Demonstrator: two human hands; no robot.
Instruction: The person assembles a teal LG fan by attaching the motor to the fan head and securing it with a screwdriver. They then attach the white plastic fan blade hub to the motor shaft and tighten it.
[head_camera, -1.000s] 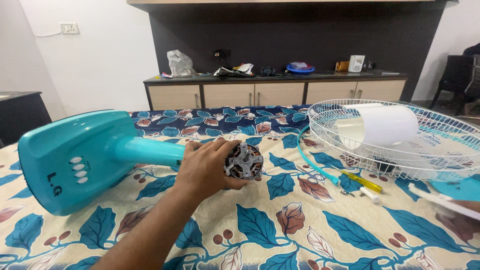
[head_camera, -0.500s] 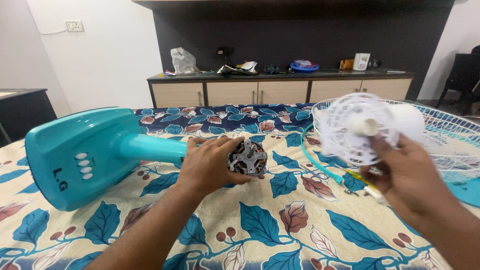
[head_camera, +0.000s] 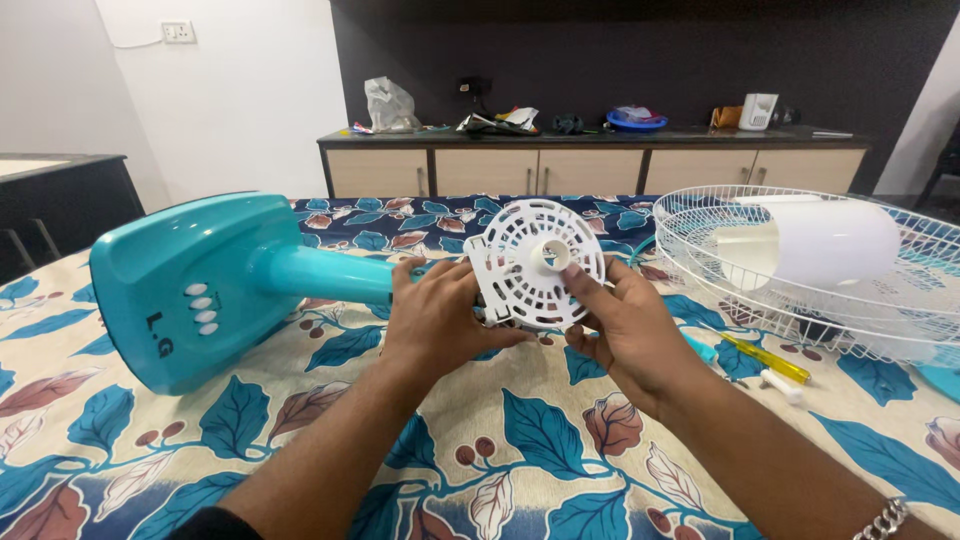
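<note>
A teal table fan body (head_camera: 190, 285) lies on its side on the leaf-patterned cloth, its neck pointing right. My left hand (head_camera: 440, 320) wraps the motor end of that neck; the motor is hidden behind a round white vented cover (head_camera: 537, 264). My right hand (head_camera: 628, 335) holds this cover by its right edge and presses it flat against the motor end. The cover has a centre hole and rings of slots.
A white wire fan guard (head_camera: 800, 290) lies at the right with a white cylindrical housing (head_camera: 820, 245) inside it. A yellow-handled screwdriver (head_camera: 768, 360) and a small white piece (head_camera: 780, 386) lie beside the guard. A cluttered cabinet (head_camera: 600, 165) stands beyond the table.
My right hand came in from the right with the white cover and brought it left onto the motor end, hiding the motor. My left hand stayed on the neck.
</note>
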